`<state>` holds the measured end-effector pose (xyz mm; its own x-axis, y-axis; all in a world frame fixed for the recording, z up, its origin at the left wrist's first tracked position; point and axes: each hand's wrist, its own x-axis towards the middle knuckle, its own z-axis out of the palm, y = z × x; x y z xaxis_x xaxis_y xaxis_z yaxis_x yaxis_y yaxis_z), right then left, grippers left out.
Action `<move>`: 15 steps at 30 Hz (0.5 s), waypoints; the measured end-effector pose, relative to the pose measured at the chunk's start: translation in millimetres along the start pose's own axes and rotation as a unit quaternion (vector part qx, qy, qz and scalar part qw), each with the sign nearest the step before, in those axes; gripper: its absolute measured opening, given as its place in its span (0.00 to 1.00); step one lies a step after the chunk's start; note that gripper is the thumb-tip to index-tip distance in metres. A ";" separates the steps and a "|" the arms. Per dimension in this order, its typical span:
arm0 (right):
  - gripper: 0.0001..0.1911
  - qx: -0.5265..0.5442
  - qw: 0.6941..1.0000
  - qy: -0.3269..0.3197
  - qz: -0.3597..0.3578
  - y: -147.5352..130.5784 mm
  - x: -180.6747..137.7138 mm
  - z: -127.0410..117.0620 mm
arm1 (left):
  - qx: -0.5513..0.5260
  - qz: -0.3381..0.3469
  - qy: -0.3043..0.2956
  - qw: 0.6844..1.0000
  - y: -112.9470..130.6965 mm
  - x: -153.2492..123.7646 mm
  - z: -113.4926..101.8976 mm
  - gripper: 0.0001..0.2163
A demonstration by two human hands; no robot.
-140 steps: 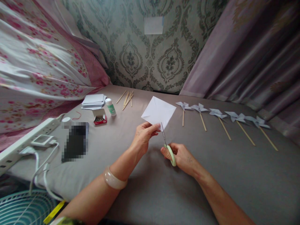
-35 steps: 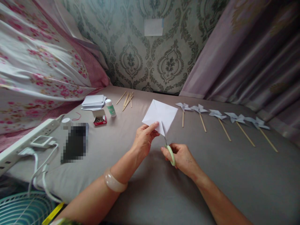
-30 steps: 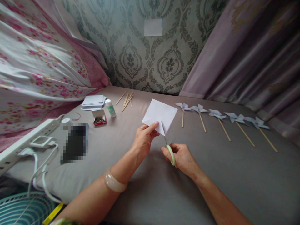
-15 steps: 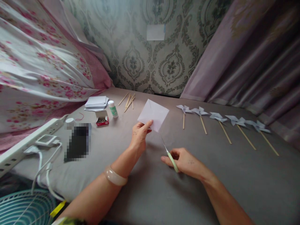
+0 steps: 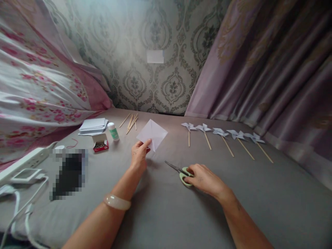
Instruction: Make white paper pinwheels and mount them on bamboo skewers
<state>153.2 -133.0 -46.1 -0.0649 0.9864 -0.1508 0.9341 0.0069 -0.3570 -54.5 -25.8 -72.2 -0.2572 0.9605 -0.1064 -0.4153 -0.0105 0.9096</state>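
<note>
My left hand (image 5: 140, 153) pinches a square sheet of white paper (image 5: 155, 132) by its lower corner, thumb on top. Crease or cut lines run in from the paper's corners. To the right, my right hand (image 5: 206, 180) has its fingers in the handles of light-green scissors (image 5: 178, 169). The blades point up-left, away from the paper, low over the grey cloth. Several paper pinwheels (image 5: 220, 132) on wooden sticks lie in a row on the right.
Left of the paper are wooden sticks (image 5: 132, 122), a glue bottle (image 5: 113, 131), a small red box of metal pins (image 5: 100, 144) and a paper stack (image 5: 93, 126). Nearer lie a blurred dark object (image 5: 70, 174), a power strip (image 5: 36, 158) and white cables (image 5: 28, 214). Curtains hang at right.
The scissors have come away from the paper's lower corner and now lie flatter, with both handles showing. My left hand keeps hold of the paper. The view has shifted.
</note>
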 end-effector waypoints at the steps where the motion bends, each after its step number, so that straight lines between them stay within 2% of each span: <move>1: 0.07 0.005 1.000 -0.001 -0.004 0.1 -0.8 -0.6 | 0.001 0.000 -0.003 1.000 -0.5 0.4 -0.1 0.17; 6: 0.07 0.004 1.000 -0.017 -0.003 -3.0 -3.7 -4.6 | -0.029 -0.025 0.002 0.999 0.6 1.6 0.8 0.18; 15: 0.08 -0.010 1.000 -0.018 0.009 -9.5 -10.0 -11.9 | -0.065 -0.071 0.001 0.995 4.4 7.0 2.2 0.12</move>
<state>149.2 -141.0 -30.2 -0.0598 0.9799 -0.1903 0.9420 -0.0077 -0.3355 -56.2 -18.5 -68.0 -0.1896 0.9545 -0.2301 -0.5573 0.0883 0.8256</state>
